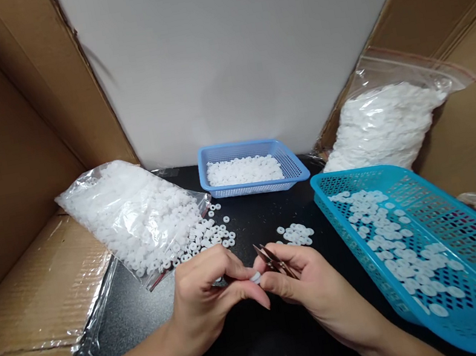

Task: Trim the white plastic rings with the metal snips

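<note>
Over the black table, my left hand [217,283] pinches a small white plastic ring [255,277] between thumb and forefinger. Just to its right, my right hand [303,274] is closed around a pair of small dark scissors [275,260], blades pointing up and left and slightly apart. The right thumb tip meets the edge of the white ring. Fingers cover part of the ring and the scissors' handles. Beyond the hands lie a small pile of white rings [296,234] and a larger spill of white rings [206,234] by the bag mouth.
At left lies a clear bag [133,212] full of white rings. A blue basket [255,187] with white rings stands at the back. On the right are a turquoise basket [355,243] holding flat white discs and another full bag [387,121]. Cardboard walls [11,70] flank the table.
</note>
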{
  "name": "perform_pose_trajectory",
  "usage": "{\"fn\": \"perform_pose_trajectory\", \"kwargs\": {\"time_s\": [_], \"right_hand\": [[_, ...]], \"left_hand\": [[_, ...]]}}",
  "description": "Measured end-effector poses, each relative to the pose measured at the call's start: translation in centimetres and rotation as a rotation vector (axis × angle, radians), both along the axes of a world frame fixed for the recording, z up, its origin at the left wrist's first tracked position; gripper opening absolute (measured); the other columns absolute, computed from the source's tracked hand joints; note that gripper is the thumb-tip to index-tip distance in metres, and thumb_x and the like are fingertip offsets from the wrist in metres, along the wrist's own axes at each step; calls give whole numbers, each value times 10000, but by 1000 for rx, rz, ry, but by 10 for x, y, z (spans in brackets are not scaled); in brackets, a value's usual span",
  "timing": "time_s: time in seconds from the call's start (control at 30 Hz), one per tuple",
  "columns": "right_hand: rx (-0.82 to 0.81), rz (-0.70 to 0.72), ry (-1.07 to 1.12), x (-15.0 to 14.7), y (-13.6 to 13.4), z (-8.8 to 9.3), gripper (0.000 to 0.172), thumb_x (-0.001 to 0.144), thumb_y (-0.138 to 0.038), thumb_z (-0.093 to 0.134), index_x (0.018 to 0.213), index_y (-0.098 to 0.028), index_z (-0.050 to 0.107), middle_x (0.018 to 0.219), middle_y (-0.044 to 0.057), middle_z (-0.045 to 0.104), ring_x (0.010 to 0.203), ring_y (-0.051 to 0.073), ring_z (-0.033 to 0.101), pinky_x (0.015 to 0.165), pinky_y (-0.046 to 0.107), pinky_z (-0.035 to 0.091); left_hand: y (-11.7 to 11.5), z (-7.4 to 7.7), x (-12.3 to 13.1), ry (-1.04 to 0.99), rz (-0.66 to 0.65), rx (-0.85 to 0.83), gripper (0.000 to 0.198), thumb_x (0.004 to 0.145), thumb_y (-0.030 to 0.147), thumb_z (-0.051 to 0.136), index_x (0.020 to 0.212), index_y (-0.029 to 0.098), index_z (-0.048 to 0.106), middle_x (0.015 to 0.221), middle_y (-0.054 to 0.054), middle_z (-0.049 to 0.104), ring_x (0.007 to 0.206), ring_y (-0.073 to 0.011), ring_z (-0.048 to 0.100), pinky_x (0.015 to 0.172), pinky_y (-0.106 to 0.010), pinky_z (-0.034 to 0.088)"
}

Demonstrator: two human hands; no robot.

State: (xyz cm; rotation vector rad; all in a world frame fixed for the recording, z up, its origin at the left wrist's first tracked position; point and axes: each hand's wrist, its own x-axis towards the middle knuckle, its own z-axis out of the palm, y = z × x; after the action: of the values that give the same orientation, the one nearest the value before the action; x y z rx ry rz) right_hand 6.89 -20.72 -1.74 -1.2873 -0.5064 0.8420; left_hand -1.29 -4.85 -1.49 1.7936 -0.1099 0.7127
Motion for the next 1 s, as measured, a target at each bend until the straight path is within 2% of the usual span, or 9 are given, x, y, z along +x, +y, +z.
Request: {"fn": "perform_pose_trajectory", "kwargs": {"time_s": [0.13,0.33,0.4,0.5,0.6,0.67,0.73,0.87,1.0], "right_hand": [[77,99,291,0,1,-4,363,761,-444,885,834,-154,678,646,-54,521,494,37,223,462,226,127],[137,115,407,0,2,-4,309,804,-384,870,850,-139,688,689,-17,623,431,-2,211,435,228,91],[137,114,423,1,2,-5,336,783,-400,884,850,-139,684,682,-17,627,421,-9,214,428,223,95],[121,70,362,6,3,-7,354,778,-416,880,879,-148,673,701,-6,658,420,-10,236,422,211,110],[90,-90,172,16,6,-8,366,765,-425,873,892,-164,650,727,5,687,426,1,255,417,205,131],[76,-237,35,24,9,-8,386,734,-437,871,875,-176,624,741,12,702,422,9,260,410,208,147],[77,-325,-36,32,13,-8,388,713,-428,862,859,-187,597,770,16,715,421,13,264,409,209,163],[66,-426,-142,49,25,-7,368,692,-403,848,838,-198,580,832,28,738,422,21,271,407,214,189],[26,-550,-259,77,45,-8,354,732,-415,850,902,-184,641,827,25,727,487,75,428,434,225,319]], "left_hand": [[0,1,-1,40,14,-113,274,704,313,928,591,183,715,549,-10,693,503,-123,625,500,-215,476],[3,-3,6,208,3,-435,284,904,450,733,790,191,706,576,9,705,467,-114,623,485,-210,509],[8,-4,9,212,22,-343,202,952,390,675,931,194,720,671,-8,746,547,-131,666,549,-234,542],[25,-4,15,212,106,26,119,922,294,695,993,218,754,1021,-66,796,911,-203,739,804,-332,581],[52,-1,21,216,195,333,346,1005,300,564,708,216,722,697,-20,740,752,-202,712,859,-404,549],[68,-3,25,219,223,359,287,1039,207,458,1053,221,745,673,-7,729,688,-196,695,779,-390,559],[78,-10,28,186,245,566,392,984,91,492,1325,220,636,1047,-87,780,952,-230,717,840,-408,564],[77,-34,34,221,155,703,236,951,82,562,1011,200,758,1008,-95,768,964,-274,709,867,-460,555],[69,-50,37,262,84,779,199,957,108,595,1034,187,760,1066,-102,775,1012,-280,710,914,-464,551]]}}
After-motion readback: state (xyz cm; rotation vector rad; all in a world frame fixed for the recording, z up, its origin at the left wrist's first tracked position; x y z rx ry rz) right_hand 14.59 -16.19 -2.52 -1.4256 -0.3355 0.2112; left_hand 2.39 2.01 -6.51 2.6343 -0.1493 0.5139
